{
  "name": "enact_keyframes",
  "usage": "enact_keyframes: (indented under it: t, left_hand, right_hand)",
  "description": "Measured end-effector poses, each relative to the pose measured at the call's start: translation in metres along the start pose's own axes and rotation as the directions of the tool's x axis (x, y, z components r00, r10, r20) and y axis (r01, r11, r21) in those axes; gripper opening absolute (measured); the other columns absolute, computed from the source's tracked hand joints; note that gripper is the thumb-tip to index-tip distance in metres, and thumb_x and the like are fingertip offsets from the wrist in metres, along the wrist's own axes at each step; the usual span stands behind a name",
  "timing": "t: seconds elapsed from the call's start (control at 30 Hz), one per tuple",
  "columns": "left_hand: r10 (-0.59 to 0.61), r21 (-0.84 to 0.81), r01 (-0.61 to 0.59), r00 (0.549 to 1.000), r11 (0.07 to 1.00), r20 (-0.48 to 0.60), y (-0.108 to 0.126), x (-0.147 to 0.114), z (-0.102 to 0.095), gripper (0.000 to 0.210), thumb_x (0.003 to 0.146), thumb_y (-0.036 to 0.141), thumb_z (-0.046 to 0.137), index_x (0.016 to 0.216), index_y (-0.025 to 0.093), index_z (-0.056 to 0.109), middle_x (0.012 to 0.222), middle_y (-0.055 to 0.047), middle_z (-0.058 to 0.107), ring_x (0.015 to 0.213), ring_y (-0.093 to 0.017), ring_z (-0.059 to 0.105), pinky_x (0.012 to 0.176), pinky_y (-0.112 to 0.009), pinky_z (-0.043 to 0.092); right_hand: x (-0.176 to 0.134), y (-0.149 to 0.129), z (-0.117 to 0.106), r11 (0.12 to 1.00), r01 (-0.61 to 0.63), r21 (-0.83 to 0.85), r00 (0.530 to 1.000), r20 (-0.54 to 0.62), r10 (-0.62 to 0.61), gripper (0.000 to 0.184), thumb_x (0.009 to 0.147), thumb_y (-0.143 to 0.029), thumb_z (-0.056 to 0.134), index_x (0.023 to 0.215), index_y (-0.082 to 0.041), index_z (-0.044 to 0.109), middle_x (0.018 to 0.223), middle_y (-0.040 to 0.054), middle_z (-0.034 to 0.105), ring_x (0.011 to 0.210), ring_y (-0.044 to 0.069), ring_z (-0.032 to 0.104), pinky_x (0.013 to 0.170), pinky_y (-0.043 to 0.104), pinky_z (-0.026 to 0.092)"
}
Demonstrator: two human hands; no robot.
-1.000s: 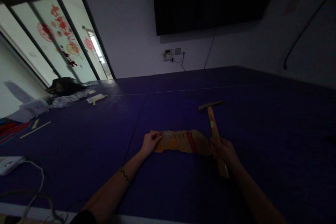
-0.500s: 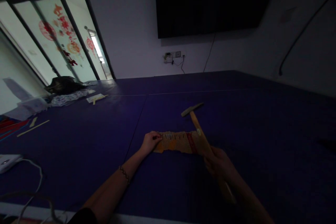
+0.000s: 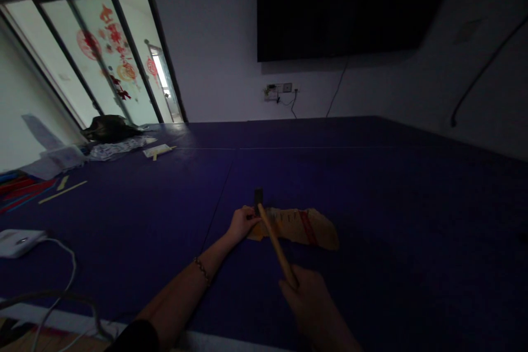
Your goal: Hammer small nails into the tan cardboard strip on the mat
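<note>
A wooden-handled hammer (image 3: 275, 241) is gripped by my right hand (image 3: 311, 300), closed around the lower end of the handle. Its dark metal head (image 3: 258, 198) is right at the fingertips of my left hand (image 3: 242, 221). That hand rests on the left end of a torn strip of brown cardboard (image 3: 324, 229) with a red band across it, fingers pinched together. What the pinch holds is too dark and small to make out. Several thin dark pieces, like small nails, form a row along the cardboard's upper edge.
The strip lies on a wide purple-blue tabletop (image 3: 371, 192). At left are a white device (image 3: 20, 243) with a cable, thin yellow strips (image 3: 64, 192), red and blue pieces (image 3: 27, 192), papers (image 3: 119, 148) and a black bag (image 3: 109, 128).
My right hand has swung the hammer left and down, bringing its head from above the cardboard's right part to my left fingertips. My left hand stays at the strip's left end.
</note>
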State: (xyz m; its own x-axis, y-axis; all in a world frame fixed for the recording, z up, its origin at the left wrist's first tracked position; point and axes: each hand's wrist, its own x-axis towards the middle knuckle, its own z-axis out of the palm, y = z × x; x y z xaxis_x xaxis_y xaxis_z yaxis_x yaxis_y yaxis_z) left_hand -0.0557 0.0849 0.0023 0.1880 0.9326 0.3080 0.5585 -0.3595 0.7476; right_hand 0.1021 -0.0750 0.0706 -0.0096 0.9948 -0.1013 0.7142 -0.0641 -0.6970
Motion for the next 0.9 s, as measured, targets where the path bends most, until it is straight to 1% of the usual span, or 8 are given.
enact_keyframes:
  t: [0.2,0.4,0.5,0.57,0.67,0.73,0.8,0.9]
  left_hand:
    - [0.014,-0.012,-0.014,1.000,1.000,0.002,0.000,0.001,0.000,0.004,0.066,0.016,0.066,0.063,0.015,0.066,0.072,-0.002,0.064,0.070,-0.013,0.057,0.068,-0.023,0.045]
    - [0.016,0.009,-0.016,1.000,1.000,-0.001,0.000,0.001,0.000,0.007,0.066,0.015,0.065,0.059,0.013,0.065,0.063,-0.001,0.060,0.066,-0.013,0.055,0.063,-0.023,0.044]
    - [0.027,0.012,-0.027,1.000,1.000,0.012,0.002,0.001,-0.001,0.005,0.067,0.015,0.064,0.062,0.013,0.067,0.066,-0.002,0.062,0.068,-0.013,0.057,0.064,-0.023,0.045]
    - [0.034,0.016,-0.035,0.999,0.999,0.020,0.003,0.000,-0.002,0.005,0.067,0.015,0.064,0.064,0.014,0.067,0.069,-0.002,0.063,0.069,-0.013,0.057,0.066,-0.023,0.045]
    - [0.043,0.029,-0.044,0.999,0.999,0.018,0.004,-0.001,-0.002,0.004,0.067,0.016,0.065,0.066,0.014,0.067,0.074,-0.004,0.065,0.072,-0.014,0.058,0.069,-0.024,0.046]
    - [0.049,0.038,-0.050,0.999,0.998,0.015,0.005,-0.001,-0.002,0.004,0.067,0.017,0.065,0.067,0.013,0.067,0.075,-0.004,0.065,0.073,-0.014,0.059,0.069,-0.025,0.046]
    - [0.057,0.047,-0.057,0.998,0.997,0.016,0.005,-0.002,-0.002,0.005,0.067,0.018,0.066,0.068,0.014,0.067,0.075,-0.004,0.066,0.073,-0.015,0.059,0.069,-0.025,0.046]
    - [0.071,0.055,-0.072,0.997,0.996,0.022,0.004,-0.001,-0.002,0.005,0.068,0.019,0.065,0.070,0.015,0.067,0.077,-0.005,0.066,0.076,-0.015,0.060,0.070,-0.026,0.047]
  right_hand:
    - [-0.001,-0.005,-0.003,0.999,0.042,-0.017,0.995,-0.094,-0.044,0.017,0.074,-0.023,0.042,0.064,-0.016,0.054,0.058,0.0048,0.057,0.054,0.015,0.052,0.051,0.023,0.036]
    - [0.000,-0.006,0.002,0.997,0.025,-0.067,0.999,-0.040,-0.027,0.018,0.075,-0.020,0.043,0.063,-0.015,0.056,0.060,0.0077,0.061,0.052,0.015,0.054,0.049,0.023,0.034]
    - [-0.004,-0.010,0.002,0.992,0.059,-0.115,0.995,-0.078,-0.068,0.018,0.075,-0.019,0.043,0.067,-0.014,0.058,0.062,0.0095,0.063,0.053,0.016,0.056,0.050,0.024,0.034]
    - [-0.006,-0.013,-0.001,0.986,0.085,-0.143,0.989,-0.106,-0.101,0.019,0.075,-0.018,0.043,0.066,-0.014,0.059,0.060,0.0092,0.063,0.053,0.016,0.057,0.051,0.025,0.035]
    - [-0.005,-0.010,-0.009,0.987,0.107,-0.123,0.985,-0.124,-0.123,0.021,0.076,-0.022,0.042,0.064,-0.016,0.059,0.057,0.0069,0.064,0.052,0.016,0.058,0.050,0.024,0.035]
    - [-0.002,-0.004,-0.019,0.991,0.080,-0.110,0.983,-0.154,-0.097,0.024,0.076,-0.028,0.041,0.064,-0.017,0.059,0.057,0.0066,0.065,0.052,0.017,0.059,0.049,0.024,0.036]
    - [0.003,0.008,-0.032,0.993,0.015,-0.113,0.977,-0.212,-0.039,0.027,0.077,-0.034,0.040,0.070,-0.017,0.060,0.057,0.0070,0.066,0.051,0.018,0.060,0.048,0.025,0.037]
    - [0.012,0.036,-0.059,0.979,-0.114,-0.170,0.945,-0.322,0.055,0.031,0.079,-0.039,0.036,0.077,-0.018,0.058,0.061,0.0085,0.067,0.055,0.022,0.063,0.049,0.027,0.038]
